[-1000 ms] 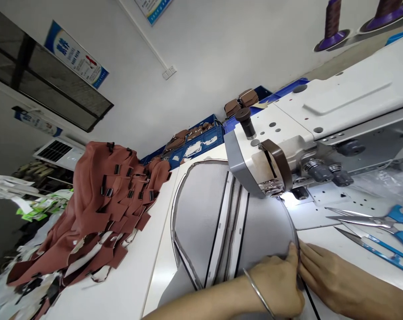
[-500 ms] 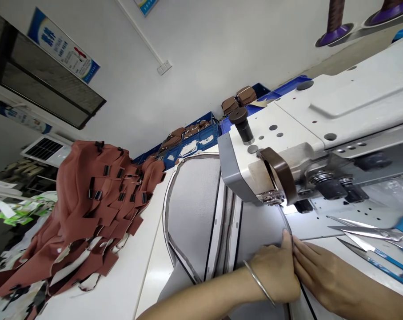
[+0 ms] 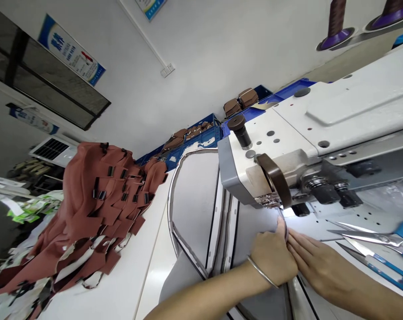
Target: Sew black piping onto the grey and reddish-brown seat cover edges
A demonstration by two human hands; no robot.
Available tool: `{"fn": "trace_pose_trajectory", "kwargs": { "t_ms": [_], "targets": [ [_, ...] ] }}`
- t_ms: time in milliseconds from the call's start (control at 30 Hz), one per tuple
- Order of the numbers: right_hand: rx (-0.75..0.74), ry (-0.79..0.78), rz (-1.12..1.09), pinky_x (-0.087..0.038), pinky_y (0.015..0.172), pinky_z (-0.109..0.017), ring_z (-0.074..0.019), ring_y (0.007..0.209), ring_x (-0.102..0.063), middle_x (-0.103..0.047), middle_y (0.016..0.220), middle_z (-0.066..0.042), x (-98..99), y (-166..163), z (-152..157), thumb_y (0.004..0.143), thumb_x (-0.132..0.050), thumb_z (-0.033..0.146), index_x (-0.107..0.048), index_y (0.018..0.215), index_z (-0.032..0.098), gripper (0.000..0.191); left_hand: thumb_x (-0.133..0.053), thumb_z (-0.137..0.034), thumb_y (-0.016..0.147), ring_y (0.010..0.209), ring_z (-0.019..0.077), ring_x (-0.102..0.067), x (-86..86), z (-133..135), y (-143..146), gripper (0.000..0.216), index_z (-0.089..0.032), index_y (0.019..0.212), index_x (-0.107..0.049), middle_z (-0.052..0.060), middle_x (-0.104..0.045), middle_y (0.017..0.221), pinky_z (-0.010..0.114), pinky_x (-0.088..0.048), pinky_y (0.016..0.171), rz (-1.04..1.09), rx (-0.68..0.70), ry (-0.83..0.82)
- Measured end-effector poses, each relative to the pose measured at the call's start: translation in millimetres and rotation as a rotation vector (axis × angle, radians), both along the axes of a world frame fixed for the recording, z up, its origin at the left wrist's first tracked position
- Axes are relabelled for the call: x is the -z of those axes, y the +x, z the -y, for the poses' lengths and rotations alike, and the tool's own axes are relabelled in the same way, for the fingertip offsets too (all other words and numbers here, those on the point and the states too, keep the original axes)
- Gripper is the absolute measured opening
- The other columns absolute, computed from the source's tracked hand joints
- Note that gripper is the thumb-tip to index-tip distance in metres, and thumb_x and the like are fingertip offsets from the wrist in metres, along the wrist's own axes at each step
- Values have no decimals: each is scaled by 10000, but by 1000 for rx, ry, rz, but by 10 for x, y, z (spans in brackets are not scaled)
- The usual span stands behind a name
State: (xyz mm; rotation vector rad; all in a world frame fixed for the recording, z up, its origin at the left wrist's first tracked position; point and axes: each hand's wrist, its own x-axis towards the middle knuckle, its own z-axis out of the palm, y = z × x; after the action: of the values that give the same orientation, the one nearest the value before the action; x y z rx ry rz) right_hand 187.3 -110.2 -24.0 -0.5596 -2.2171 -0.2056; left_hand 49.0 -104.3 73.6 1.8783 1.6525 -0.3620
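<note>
A grey fabric piece [image 3: 254, 226] with dark-edged seams lies under the head of a white sewing machine [image 3: 241, 171]. My left hand [image 3: 274, 255], a silver bangle [image 3: 261, 271] on its wrist, is curled over the fabric's right edge. Its thumb points toward the lit needle area, and the other fingertips are hidden. Against it, my right hand [image 3: 316, 264] lies with straight fingers along the same edge; its thumb does not show. A brown curved guard [image 3: 277, 180] hides part of the needle.
Blue-handled scissors [image 3: 383, 238] lie right of my right hand. Reddish-brown cut pieces with black clips [image 3: 111, 195] are heaped on the left of the white table [image 3: 148, 262]. Blue crates [image 3: 209, 135] with brown pieces stand behind. Thread cones [image 3: 336, 26] are at top right.
The grey fabric and both hands have shifted slightly up toward the needle area. The whole view has also moved a little. Both hands stay at the fabric's edge.
</note>
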Motion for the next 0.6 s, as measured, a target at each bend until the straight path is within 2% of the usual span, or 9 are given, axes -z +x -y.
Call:
{"fn": "trace_pose_trajectory", "kwargs": {
  "t_ms": [133,233,333,500,600],
  "targets": [
    [-121,31,81,-502,888,-472,-319,979,-618,-676,974,-207,-68,81,180,800,-398,38,-684,933,33,315,-460,-321,776,1034,377,-600,8,279,-91,781,-147,1510,-255,206,-582,1239,538,-483,888,34,-16,37],
    [-139,62,118,-502,852,-484,-325,924,-627,-672,933,-216,-107,104,289,786,-402,38,-677,920,35,307,-466,-294,759,1053,358,-598,7,356,-115,809,-105,1511,-235,215,-590,1236,505,-481,914,67,17,-10],
    [-145,53,119,-516,808,-478,-307,878,-632,-670,892,-202,-126,98,288,770,-414,5,-668,894,56,288,-486,-219,697,1026,324,-611,38,287,-71,870,-41,1503,-212,214,-630,1180,443,-492,896,84,50,-61],
    [-159,5,79,-527,847,-478,-284,916,-636,-666,913,-184,-84,84,207,809,-402,5,-661,913,90,292,-502,-202,658,936,315,-626,79,141,-20,900,-65,1502,-222,195,-661,1111,437,-503,818,86,75,-57],
    [-130,-13,64,-537,846,-473,-300,952,-637,-665,940,-210,-40,68,160,805,-393,-12,-672,902,67,305,-503,-187,661,940,320,-631,47,60,-24,882,-59,1493,-240,199,-663,1100,440,-504,827,84,77,-58]
  ]
}}
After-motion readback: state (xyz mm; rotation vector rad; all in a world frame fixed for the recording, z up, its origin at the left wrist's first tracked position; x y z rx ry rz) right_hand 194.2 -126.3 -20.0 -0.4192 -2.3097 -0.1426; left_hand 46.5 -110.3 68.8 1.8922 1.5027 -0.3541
